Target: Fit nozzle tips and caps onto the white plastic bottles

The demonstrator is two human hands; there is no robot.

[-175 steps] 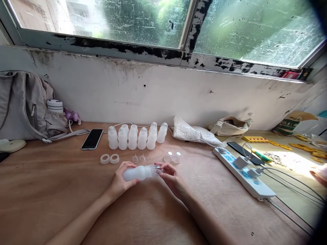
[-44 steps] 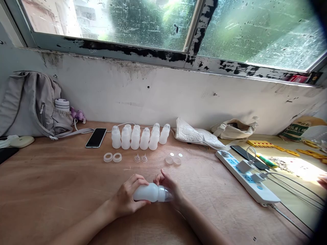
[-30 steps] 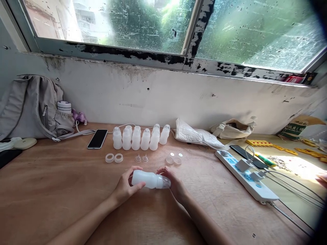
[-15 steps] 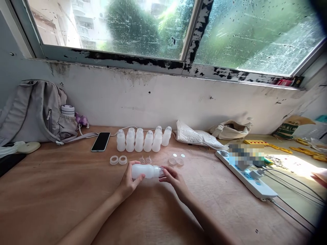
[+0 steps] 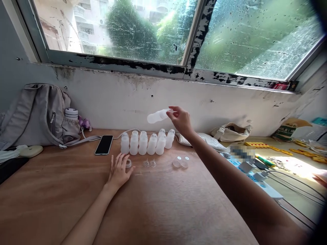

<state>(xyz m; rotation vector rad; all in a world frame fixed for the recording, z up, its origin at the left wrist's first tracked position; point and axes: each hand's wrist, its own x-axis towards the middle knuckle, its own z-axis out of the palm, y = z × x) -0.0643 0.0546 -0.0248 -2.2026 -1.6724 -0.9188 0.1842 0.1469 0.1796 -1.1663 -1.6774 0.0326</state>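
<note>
My right hand (image 5: 179, 119) grips a white, frosted baby bottle (image 5: 156, 116) by its capped end. The bottle is tilted nearly level in the air, above a row of standing baby bottles (image 5: 143, 143). Some bottles in that row wear clear caps; two near the left have bare necks. My left hand (image 5: 119, 170) rests on the table with its fingers spread. Beside and partly under its fingers lies a white ring (image 5: 128, 163); a second ring is hidden from view. Two small clear rings with thin stems (image 5: 149, 163) and two clear caps with white discs (image 5: 180, 164) lie to the right.
A phone (image 5: 104, 145) lies left of the bottles, near a grey backpack (image 5: 38, 115). On the right are a power strip (image 5: 270, 191) with cables, a white package (image 5: 208, 139), a beige bag (image 5: 231, 132) and yellow plastic parts (image 5: 258, 145). Another person's hand (image 5: 320, 177) shows at the right edge.
My right hand has lifted the bottle up and away, over the row. My left hand has let go of it and moved left onto the white rings.
</note>
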